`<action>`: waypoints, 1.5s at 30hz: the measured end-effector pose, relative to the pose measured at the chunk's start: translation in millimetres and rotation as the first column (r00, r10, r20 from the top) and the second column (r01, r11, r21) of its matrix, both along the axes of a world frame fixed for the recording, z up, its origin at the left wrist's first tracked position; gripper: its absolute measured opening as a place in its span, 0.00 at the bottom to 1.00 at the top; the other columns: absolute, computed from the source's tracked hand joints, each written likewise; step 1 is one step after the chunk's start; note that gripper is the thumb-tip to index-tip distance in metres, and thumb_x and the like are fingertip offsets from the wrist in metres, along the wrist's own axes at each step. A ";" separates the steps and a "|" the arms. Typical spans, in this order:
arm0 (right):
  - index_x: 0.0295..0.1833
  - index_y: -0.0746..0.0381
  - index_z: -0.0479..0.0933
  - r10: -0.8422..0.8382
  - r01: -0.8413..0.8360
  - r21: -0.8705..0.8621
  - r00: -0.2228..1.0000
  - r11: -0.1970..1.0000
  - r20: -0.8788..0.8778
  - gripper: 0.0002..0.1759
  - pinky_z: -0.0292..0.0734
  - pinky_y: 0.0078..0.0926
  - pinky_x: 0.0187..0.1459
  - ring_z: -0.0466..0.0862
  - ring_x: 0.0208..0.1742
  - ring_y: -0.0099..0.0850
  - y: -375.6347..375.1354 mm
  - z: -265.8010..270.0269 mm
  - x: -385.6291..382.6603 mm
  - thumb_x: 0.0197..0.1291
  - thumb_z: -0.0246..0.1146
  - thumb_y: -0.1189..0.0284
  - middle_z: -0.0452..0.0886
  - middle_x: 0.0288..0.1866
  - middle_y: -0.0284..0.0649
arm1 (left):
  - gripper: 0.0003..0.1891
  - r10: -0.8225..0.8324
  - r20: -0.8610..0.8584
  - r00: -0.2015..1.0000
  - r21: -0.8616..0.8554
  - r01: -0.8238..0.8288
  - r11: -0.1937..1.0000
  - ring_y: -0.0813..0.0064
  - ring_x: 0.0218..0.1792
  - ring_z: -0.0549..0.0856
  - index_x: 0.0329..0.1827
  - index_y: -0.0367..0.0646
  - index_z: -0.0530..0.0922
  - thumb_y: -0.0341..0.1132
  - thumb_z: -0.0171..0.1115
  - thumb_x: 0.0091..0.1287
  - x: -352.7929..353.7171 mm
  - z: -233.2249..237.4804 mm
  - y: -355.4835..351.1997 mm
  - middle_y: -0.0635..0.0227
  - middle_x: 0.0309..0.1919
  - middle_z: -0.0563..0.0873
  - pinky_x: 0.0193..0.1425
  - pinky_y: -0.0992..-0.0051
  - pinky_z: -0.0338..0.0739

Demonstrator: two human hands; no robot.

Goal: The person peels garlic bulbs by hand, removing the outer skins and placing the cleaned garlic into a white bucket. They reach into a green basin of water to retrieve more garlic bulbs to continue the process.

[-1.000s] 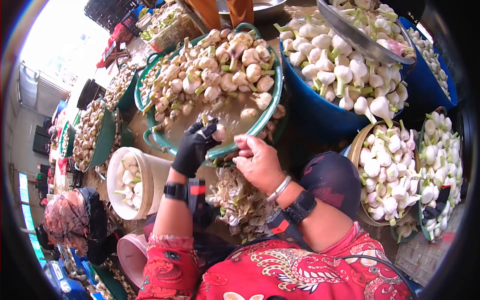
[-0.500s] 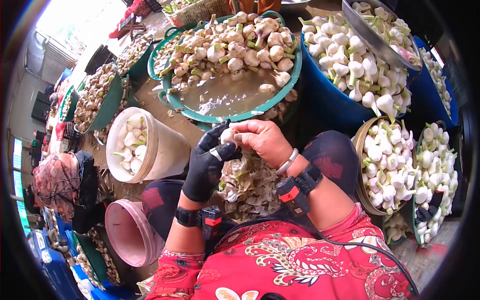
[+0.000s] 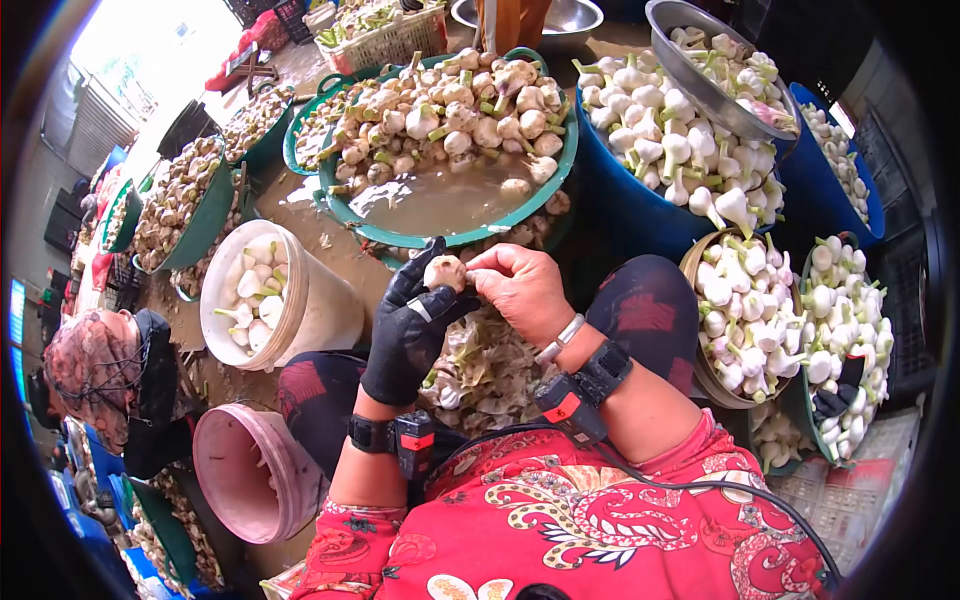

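Note:
My left hand (image 3: 408, 335), in a black glove with a pale band on one finger, is wrapped round a garlic bulb (image 3: 445, 272) with a brownish patch on top. Bare, my right hand (image 3: 522, 293) pinches at the bulb's right side; whether it grips the stem or skin is too small to tell. Both hands are over a heap of garlic peelings (image 3: 490, 370) between my knees. Just beyond them stands a green tub (image 3: 450, 238) of murky water with unpeeled garlic bulbs (image 3: 460, 115) piled in it.
Left stand a white bucket (image 3: 325, 310) with peeled bulbs and a pink bucket (image 3: 285, 470). Right are a blue tub (image 3: 610, 190) of white garlic with a metal bowl (image 3: 665, 50) on top, and more full baskets. Another person's covered head (image 3: 90, 370) is at far left.
The view has shifted, so the tubs and buckets sit farther left. The bulb in my left hand shows more of its surface, and my right fingers have moved to its right side.

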State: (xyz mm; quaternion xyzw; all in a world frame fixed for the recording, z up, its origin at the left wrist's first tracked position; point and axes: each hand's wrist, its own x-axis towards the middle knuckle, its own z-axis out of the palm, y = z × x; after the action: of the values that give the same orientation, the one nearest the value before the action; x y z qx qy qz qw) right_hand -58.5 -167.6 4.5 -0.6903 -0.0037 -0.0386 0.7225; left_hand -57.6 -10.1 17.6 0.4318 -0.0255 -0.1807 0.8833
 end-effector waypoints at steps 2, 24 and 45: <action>0.37 0.66 0.82 0.005 -0.005 -0.017 1.000 1.000 -0.002 0.03 0.75 0.17 0.36 0.78 0.31 0.16 0.8 2.8 -3.3 0.58 0.64 0.78 0.83 0.31 0.31 | 0.27 0.028 0.052 0.998 0.006 -0.029 1.000 0.70 0.51 0.81 0.65 0.38 0.69 0.23 0.61 0.60 -2.1 -7.5 -0.5 0.63 0.53 0.80 0.56 0.67 0.79; 0.32 0.64 0.77 -0.145 0.116 -0.118 0.951 0.986 -0.272 0.04 0.75 0.18 0.23 0.79 0.21 0.21 -9.3 -30.2 18.0 0.59 0.57 0.76 0.79 0.24 0.34 | 0.24 -0.064 -0.029 0.998 -0.077 0.062 0.995 0.69 0.48 0.82 0.63 0.39 0.70 0.25 0.59 0.62 -6.1 -1.7 24.1 0.64 0.48 0.82 0.53 0.66 0.79; 0.40 0.64 0.80 0.176 -0.162 0.226 0.983 0.961 -0.044 0.06 0.74 0.17 0.32 0.77 0.30 0.18 9.7 -7.1 -2.3 0.55 0.65 0.77 0.81 0.30 0.31 | 0.33 -0.002 0.108 0.994 0.226 -0.023 0.974 0.78 0.52 0.77 0.72 0.39 0.61 0.22 0.60 0.62 -8.6 -4.8 7.9 0.69 0.54 0.78 0.58 0.77 0.73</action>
State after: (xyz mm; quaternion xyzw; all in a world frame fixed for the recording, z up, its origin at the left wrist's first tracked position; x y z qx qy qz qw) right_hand -60.8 -157.8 -2.6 -0.6036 -0.0352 0.0452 0.7952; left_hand -66.2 -2.1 12.8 0.5391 -0.0499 -0.1542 0.8265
